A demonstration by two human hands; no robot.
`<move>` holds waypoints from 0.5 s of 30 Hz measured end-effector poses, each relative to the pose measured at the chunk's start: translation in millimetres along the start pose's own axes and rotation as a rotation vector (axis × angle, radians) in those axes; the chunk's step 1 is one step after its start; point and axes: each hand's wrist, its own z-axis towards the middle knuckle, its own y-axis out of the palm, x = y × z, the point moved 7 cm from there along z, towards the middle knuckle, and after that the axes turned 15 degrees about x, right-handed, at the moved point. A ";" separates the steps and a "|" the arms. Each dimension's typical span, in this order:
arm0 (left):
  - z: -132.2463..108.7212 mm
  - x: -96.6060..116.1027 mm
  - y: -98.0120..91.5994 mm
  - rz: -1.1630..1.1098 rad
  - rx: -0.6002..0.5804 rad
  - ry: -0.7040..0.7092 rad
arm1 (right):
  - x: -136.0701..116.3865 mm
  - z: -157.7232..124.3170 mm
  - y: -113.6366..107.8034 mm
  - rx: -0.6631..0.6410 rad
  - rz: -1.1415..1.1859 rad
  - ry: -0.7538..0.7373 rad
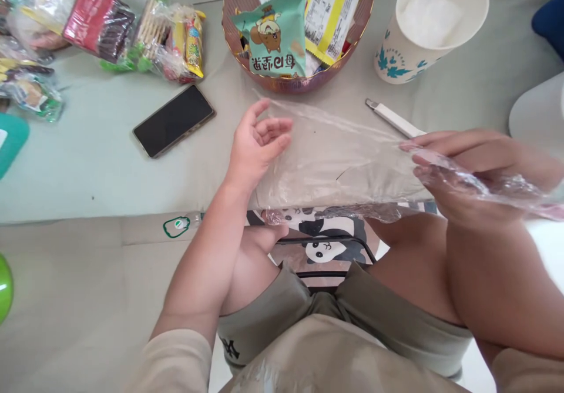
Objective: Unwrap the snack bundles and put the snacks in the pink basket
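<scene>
A clear plastic bag, thin and crinkled, stretches over the table's front edge between my hands. My right hand pinches its bunched right end, and the gathered film trails past my palm. Close to the film's upper left corner is my left hand, its fingers loosely curved and apart, with nothing plainly gripped between them. Beyond the bag lies a white-handled cutter, partly hidden by my right hand.
A ribbed bowl of snack packets stands at the back, beside a paper cup with white material inside. A phone lies to the left. Several wrapped snacks fill the back left. A white container stands at right.
</scene>
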 end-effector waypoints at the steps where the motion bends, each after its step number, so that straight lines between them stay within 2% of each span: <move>1: 3.0 0.6 -0.3 -0.028 0.024 -0.023 | -6.0 -0.4 2.2 0.018 0.044 -0.088; 2: 5.7 0.9 -1.8 -0.060 0.059 -0.042 | -9.1 -1.2 3.7 0.045 0.087 -0.141; 3: 8.2 0.8 -4.2 -0.094 0.104 -0.056 | -7.0 -1.9 5.9 0.063 0.116 -0.132; 7: 18.2 -1.8 -21.0 -0.316 0.306 -0.055 | 29.0 -9.3 11.6 0.121 0.057 0.195; 9: 23.7 -2.8 -31.3 -0.488 0.400 -0.039 | 40.0 -11.9 13.3 0.143 0.008 0.268; 11: 28.3 -2.9 -40.3 -0.621 0.476 -0.035 | 42.7 -9.3 15.6 0.176 0.003 0.272; 14: 31.3 1.7 -50.7 -0.692 0.553 -0.038 | 31.7 0.5 15.4 0.289 0.071 0.132; 15: 31.0 4.8 -52.9 -0.677 0.558 -0.043 | 28.0 2.7 17.1 0.289 0.101 0.089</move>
